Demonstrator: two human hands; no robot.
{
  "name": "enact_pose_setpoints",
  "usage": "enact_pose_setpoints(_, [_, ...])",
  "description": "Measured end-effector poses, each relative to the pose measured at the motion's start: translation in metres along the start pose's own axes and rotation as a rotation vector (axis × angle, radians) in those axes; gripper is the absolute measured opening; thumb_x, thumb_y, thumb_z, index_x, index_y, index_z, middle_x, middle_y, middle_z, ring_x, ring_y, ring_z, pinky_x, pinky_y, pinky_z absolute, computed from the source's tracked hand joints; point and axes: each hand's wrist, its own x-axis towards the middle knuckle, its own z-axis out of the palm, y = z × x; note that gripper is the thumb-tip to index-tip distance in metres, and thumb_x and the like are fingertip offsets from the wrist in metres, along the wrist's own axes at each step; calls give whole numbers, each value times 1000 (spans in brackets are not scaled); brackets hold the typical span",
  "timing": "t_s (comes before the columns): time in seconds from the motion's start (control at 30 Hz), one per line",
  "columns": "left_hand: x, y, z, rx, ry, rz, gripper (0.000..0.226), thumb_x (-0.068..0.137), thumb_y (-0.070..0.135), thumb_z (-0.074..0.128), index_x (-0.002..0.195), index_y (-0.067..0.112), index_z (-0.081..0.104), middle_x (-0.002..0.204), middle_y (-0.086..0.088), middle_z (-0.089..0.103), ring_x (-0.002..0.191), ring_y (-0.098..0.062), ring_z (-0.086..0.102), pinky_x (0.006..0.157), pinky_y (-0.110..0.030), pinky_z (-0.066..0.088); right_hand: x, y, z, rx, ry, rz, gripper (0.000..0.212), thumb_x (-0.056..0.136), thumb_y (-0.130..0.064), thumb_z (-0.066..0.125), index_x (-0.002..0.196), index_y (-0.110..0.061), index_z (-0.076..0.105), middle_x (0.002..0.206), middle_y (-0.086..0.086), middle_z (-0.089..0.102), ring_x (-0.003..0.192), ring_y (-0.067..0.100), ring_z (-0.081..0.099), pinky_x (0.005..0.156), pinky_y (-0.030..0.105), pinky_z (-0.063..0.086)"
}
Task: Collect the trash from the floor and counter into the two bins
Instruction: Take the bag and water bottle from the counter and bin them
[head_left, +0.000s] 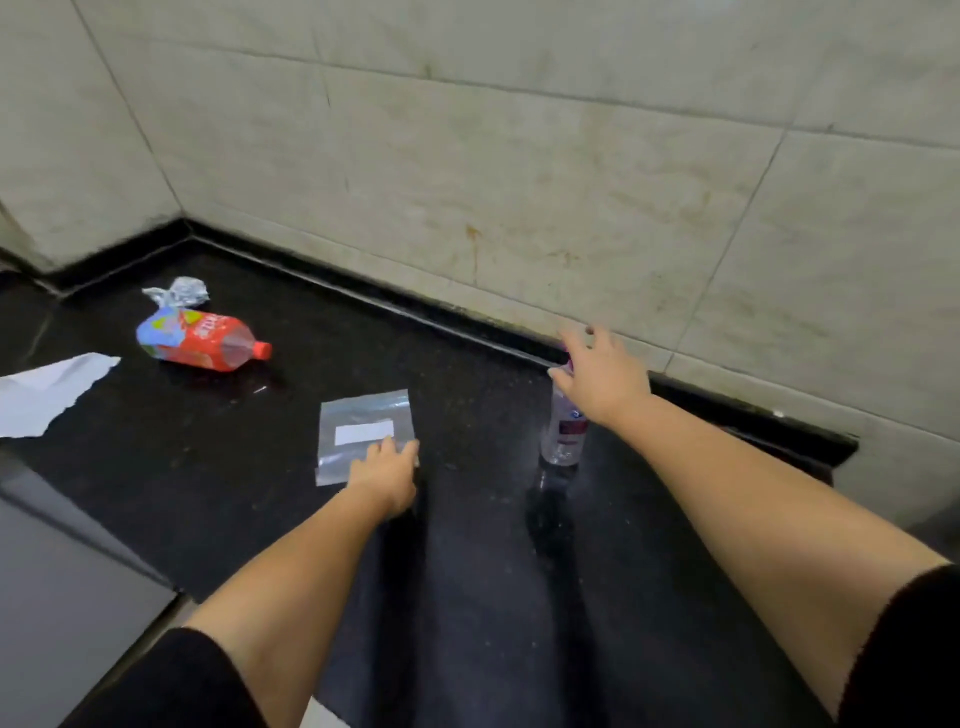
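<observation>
On the black counter (218, 467) lies a clear zip bag with a white label (363, 428). My left hand (387, 475) rests on the bag's near right corner, fingers spread flat. A small clear water bottle (563, 434) stands upright to the right. My right hand (602, 376) hovers over its top with fingers apart, hiding the cap. Further left lies a red-labelled plastic bottle (200, 338) on its side, with a crumpled foil wrapper (179, 293) just behind it. A torn white paper sheet (47, 389) lies at the left edge.
Beige tiled walls (519, 156) close the counter at the back and left, meeting in a corner. A grey surface (62, 597) sits lower at the near left. No bin is in view.
</observation>
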Motion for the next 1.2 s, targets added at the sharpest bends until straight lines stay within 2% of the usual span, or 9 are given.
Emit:
enact_pose_setpoints(0.1, [31, -18, 8, -4, -46, -47, 76, 91, 19, 49, 153, 27, 5, 161, -12, 3, 150, -34, 5, 117, -55, 22, 8, -3, 15, -13, 64, 0, 33, 97, -33, 43, 122, -12, 46, 118, 19, 51, 104, 37, 53, 74, 41, 47])
enact_pose_setpoints(0.3, [60, -50, 19, -74, 44, -34, 46, 95, 11, 34, 140, 22, 35, 141, -11, 44, 126, -33, 47, 102, -47, 45, 2, -8, 26, 19, 212, 2, 20, 97, -24, 44, 105, -8, 52, 102, 14, 51, 85, 31, 55, 60, 38, 46])
enact_pose_setpoints(0.4, [61, -56, 22, -214, 67, -75, 47, 95, 9, 34, 139, 23, 40, 140, -12, 51, 124, -34, 52, 104, -44, 43, -3, -7, 26, 38, 232, 32, 20, 96, -24, 45, 104, -7, 53, 102, 14, 52, 85, 32, 54, 62, 40, 48])
enact_pose_setpoints(0.53, [42, -39, 25, -431, 127, -74, 37, 93, 5, 39, 120, 18, 61, 125, -18, 59, 113, -37, 59, 99, -42, 47, -13, -10, 23, 34, 216, -4, 20, 97, -25, 44, 104, -7, 50, 104, 14, 50, 85, 32, 54, 62, 41, 51])
enact_pose_setpoints(0.67, [10, -14, 17, -624, 203, -47, 24, 91, 10, 47, 90, 4, 70, 108, -21, 68, 99, -40, 65, 78, -33, 48, -23, -13, 16, 87, 149, 17, 22, 97, -25, 45, 107, -6, 49, 111, 16, 49, 87, 35, 55, 67, 40, 50])
enact_pose_setpoints(0.73, [-14, -8, 9, -632, 247, -61, 23, 88, 7, 46, 91, 2, 69, 116, -20, 60, 92, -37, 61, 80, -33, 47, -33, -19, 11, 221, 134, 49, 22, 97, -23, 47, 107, -4, 49, 114, 18, 47, 85, 38, 56, 68, 39, 46])
enact_pose_setpoints(0.87, [-82, -10, 7, -608, 346, -149, 21, 88, 2, 49, 99, -5, 66, 119, -24, 55, 101, -40, 59, 92, -41, 48, -70, -42, 8, 420, 74, -34, 19, 95, -18, 53, 106, -3, 49, 117, 17, 43, 76, 34, 53, 73, 37, 47])
enact_pose_setpoints(1.03, [-203, -31, 59, -793, 455, -398, 24, 86, -4, 45, 79, 0, 68, 93, -18, 59, 89, -37, 62, 80, -33, 50, -143, -81, 16, 441, -53, -294, 20, 93, -18, 55, 106, -4, 49, 117, 15, 42, 73, 29, 50, 69, 35, 45])
enact_pose_setpoints(1.2, [-351, -63, 140, -901, 492, -668, 29, 88, -6, 41, 65, 6, 55, 77, -28, 61, 69, -39, 69, 70, -50, 60, -237, -144, 30, 410, -220, -575, 18, 92, -19, 55, 104, -6, 49, 112, 12, 40, 76, 36, 57, 70, 39, 48])
